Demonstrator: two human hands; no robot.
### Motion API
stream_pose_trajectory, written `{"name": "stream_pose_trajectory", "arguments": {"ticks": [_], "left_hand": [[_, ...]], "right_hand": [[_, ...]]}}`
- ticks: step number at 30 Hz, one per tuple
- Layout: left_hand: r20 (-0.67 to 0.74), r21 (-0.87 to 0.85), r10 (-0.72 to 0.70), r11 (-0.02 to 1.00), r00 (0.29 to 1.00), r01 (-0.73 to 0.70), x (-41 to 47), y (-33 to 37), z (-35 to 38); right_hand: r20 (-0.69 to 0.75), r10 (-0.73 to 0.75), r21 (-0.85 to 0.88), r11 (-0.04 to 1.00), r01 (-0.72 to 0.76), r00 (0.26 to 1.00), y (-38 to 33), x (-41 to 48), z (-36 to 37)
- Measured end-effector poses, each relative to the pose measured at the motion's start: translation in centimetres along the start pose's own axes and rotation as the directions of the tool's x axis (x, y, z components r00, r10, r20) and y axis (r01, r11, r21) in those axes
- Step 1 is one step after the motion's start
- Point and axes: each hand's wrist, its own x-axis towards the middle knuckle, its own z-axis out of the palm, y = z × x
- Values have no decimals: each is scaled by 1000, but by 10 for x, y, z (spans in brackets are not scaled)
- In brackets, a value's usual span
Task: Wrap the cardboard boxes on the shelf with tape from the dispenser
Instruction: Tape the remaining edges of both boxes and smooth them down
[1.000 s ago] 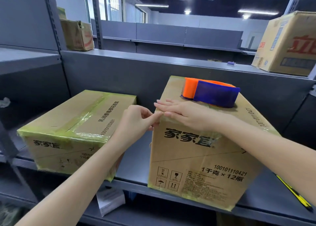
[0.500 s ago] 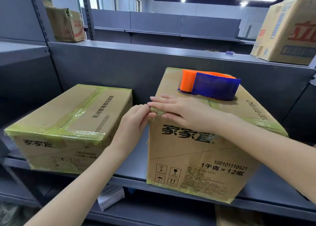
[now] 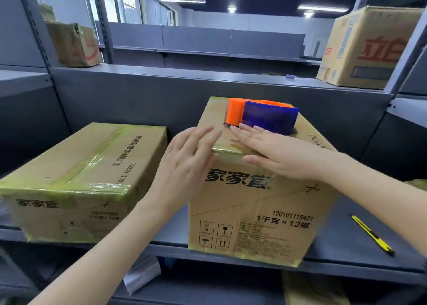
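Standing upright on the grey metal shelf (image 3: 342,242), slightly right of centre, the tall cardboard box (image 3: 254,212) carries printed black characters on its front face and yellowish-green tape along its edges. On its top, toward the far side, sits the tape dispenser (image 3: 263,117), orange at its left end and dark blue across the rest.

Both hands are spread flat with nothing held in them. The right hand (image 3: 284,157) lies palm down across the near top edge of the tall box, fingers pointing toward 10 o'clock, their tips just short of the dispenser's base. The left hand (image 3: 187,161) is open at the box's upper left corner, fingers reaching toward 1 o'clock over the top; it is blurred, so whether it presses the cardboard I cannot tell.

At 9 o'clock from the tall box, close beside it on the same shelf, a lower flat box (image 3: 76,180) lies with shiny greenish tape across its top and along its edges. At 4 o'clock, a yellow and black utility knife (image 3: 372,235) rests on the shelf surface, apart from the box. On the upper shelf, a worn box (image 3: 74,43) stands at 10 o'clock and a large box with red lettering (image 3: 367,48) at 2 o'clock.
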Motion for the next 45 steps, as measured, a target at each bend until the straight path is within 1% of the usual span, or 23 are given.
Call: {"name": "stream_pose_trajectory", "arguments": {"ticks": [2,3,6,8,10,13,17,19,22,24,26,28,32,35,38,41,43,45], "left_hand": [[11,-23,104,994,994,-104,14,13,10],[26,-37,126,991,992,-125,20,18,15],[68,-98,121,989,990,-115,30,31,28],[42,-76,167,984,985,-164,32,36,35],[-12,-31,219,975,976,-220,31,35,42],[-69,9,249,969,966,-249,25,31,48],[-69,35,238,971,969,-236,24,33,49],[-30,22,224,975,974,-223,25,35,46],[54,7,208,978,977,-209,26,36,41],[119,-5,182,983,976,-183,29,38,36],[158,2,164,986,974,-166,33,45,33],[165,-9,181,983,970,-181,39,60,35],[133,-150,252,961,959,-232,59,100,48],[96,-181,294,945,951,-274,68,120,61],[27,-166,284,947,958,-276,61,122,75],[21,-184,269,948,963,-261,57,119,80],[32,-200,279,943,960,-267,59,122,77],[66,-238,245,945,967,-224,61,125,73]], "right_hand": [[36,60,4,998,-60,998,10,-13,-1],[45,75,11,997,-76,996,14,-16,1],[55,71,54,996,-74,996,18,-20,5],[9,77,33,996,-77,997,19,-21,10],[-59,67,-48,996,-70,996,19,-21,15],[-122,43,-82,995,-54,992,18,-21,21],[-143,41,-113,992,-58,989,19,-22,24],[-114,45,-125,990,-59,993,20,-21,23],[2,84,-106,991,-83,996,24,-27,16],[42,93,-94,992,-89,995,34,-40,10],[53,123,-49,991,-121,991,45,-58,4],[64,179,13,983,-180,982,55,-77,2],[73,236,121,962,-244,969,65,-95,10],[43,224,167,959,-228,974,70,-98,18],[-24,225,133,966,-220,974,72,-95,27],[-73,181,131,977,-170,981,72,-96,31],[-44,149,241,961,-134,988,73,-100,28],[47,189,427,884,-190,981,76,-108,20]]}}
